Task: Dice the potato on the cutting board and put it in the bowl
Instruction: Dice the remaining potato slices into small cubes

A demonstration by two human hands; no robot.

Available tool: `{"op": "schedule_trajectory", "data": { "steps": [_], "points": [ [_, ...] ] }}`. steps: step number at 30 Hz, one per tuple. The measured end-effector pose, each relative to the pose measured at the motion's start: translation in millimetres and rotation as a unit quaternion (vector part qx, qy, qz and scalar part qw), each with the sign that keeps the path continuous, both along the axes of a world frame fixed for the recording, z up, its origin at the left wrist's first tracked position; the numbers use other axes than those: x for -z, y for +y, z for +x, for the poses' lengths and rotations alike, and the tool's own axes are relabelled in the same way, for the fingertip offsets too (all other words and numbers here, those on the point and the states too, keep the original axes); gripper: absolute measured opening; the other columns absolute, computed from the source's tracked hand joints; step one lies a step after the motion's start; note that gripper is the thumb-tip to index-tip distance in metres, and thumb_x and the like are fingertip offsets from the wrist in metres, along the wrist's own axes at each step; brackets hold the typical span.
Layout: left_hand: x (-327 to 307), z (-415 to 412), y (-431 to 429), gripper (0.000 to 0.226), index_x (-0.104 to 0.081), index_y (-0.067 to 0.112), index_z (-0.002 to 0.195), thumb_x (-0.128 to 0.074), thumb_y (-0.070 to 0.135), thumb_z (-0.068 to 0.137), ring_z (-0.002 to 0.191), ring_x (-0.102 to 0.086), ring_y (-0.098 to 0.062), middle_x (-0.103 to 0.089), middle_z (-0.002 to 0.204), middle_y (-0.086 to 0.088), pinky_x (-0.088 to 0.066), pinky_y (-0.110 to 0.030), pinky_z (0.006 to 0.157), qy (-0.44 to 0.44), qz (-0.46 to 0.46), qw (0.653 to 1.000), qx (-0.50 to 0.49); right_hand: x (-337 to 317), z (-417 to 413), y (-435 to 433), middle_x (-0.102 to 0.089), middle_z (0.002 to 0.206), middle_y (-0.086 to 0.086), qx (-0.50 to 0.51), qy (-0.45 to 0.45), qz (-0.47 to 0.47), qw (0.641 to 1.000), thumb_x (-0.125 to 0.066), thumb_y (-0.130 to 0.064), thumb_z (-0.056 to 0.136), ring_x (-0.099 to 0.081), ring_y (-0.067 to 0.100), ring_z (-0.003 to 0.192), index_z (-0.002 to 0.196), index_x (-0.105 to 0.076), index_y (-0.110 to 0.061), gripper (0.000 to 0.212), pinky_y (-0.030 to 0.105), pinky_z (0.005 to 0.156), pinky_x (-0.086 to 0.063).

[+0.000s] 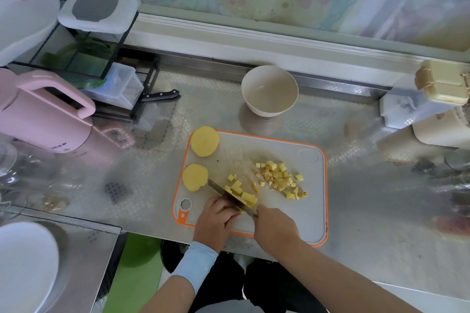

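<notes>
Item: yellow peeled potato strips (245,197) on grey orange-rimmed plastic cutting board (309,208). Firm, wet-slick (judged); pinned by curled left hand (216,221). Steel knife (230,197) gripped in right hand (276,227). White ceramic bowl (269,91) w/o contents.

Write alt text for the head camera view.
A right hand cuts potato strips with a knife on an orange-rimmed cutting board, the left hand steadying them. Diced pieces and two round slices lie on the board; an empty bowl stands beyond.
</notes>
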State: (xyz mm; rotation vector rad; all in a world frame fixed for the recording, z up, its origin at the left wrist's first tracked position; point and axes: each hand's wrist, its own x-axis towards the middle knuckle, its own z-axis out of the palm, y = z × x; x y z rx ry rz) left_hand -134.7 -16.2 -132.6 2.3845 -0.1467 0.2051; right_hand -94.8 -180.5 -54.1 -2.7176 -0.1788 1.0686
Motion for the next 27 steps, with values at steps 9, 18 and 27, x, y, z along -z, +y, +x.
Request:
{"op": "schedule_trajectory", "data": {
  "steps": [9, 18, 27],
  "points": [
    [2.1, -3.6, 7.0, 0.014, -0.072, 0.015, 0.092, -0.06, 0.011, 0.087, 0.099, -0.053, -0.018, -0.062, 0.098, 0.004, -0.047, -0.022, 0.079, -0.01, 0.005, 0.999, 0.045, 1.4, 3.5, -1.2, -0.058, 0.094, 0.002, -0.006, 0.003, -0.012, 1.0, -0.04, -0.031, 0.101, -0.05, 0.022, 0.076, 0.104, -0.052, -0.019, 0.017, 0.031, 0.064, -0.044],
    [0.7, -1.0, 8.2, 0.016, -0.072, 0.016, 0.082, -0.057, 0.021, 0.088, 0.091, -0.054, -0.016, -0.06, 0.087, 0.005, -0.049, -0.028, 0.068, -0.006, 0.006, 0.999, 0.033, -14.2, 4.0, -1.6, -0.049, 0.084, -0.002, -0.035, -0.026, -0.005, 0.999, -0.038, -0.029, 0.102, -0.05, 0.022, 0.073, 0.097, -0.047, -0.02, 0.014, 0.03, 0.063, -0.041],
    [0.3, -0.7, 8.6, 0.02, -0.074, 0.015, 0.08, -0.057, 0.023, 0.085, 0.091, -0.054, -0.013, -0.064, 0.087, 0.004, -0.048, -0.025, 0.071, 0.0, -0.003, 1.0, 0.021, -24.1, -6.8, 2.1, -0.055, 0.092, 0.002, -0.059, -0.036, -0.03, 0.997, -0.042, -0.019, 0.099, -0.048, 0.022, 0.074, 0.112, -0.049, -0.016, 0.015, 0.031, 0.061, -0.039]
  ]
}}
